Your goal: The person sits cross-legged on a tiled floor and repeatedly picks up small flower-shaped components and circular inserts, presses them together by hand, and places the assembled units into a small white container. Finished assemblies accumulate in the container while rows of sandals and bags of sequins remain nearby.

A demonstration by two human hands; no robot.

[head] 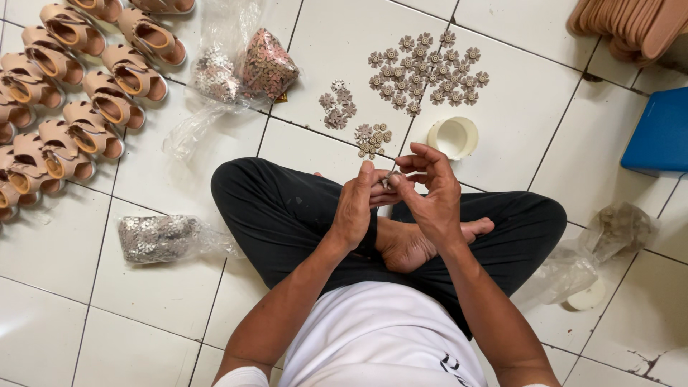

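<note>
1. Fingers of the left hand (356,208) and right hand (428,192) were pinched together on one small flower ornament (388,179), held above the crossed legs.
2. Finished-looking flower pieces (427,72) lay in rows on the tiled floor (158,287), with two smaller clusters (338,104) nearer the knees.
3. Bagged flowers (159,237) remained unopened; judging by them, much was left.

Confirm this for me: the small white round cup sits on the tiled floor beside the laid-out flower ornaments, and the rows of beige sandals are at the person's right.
Wrong side. The head view shows the rows of beige sandals at the person's left; the small white round cup does sit beside the laid-out flower ornaments.
</note>
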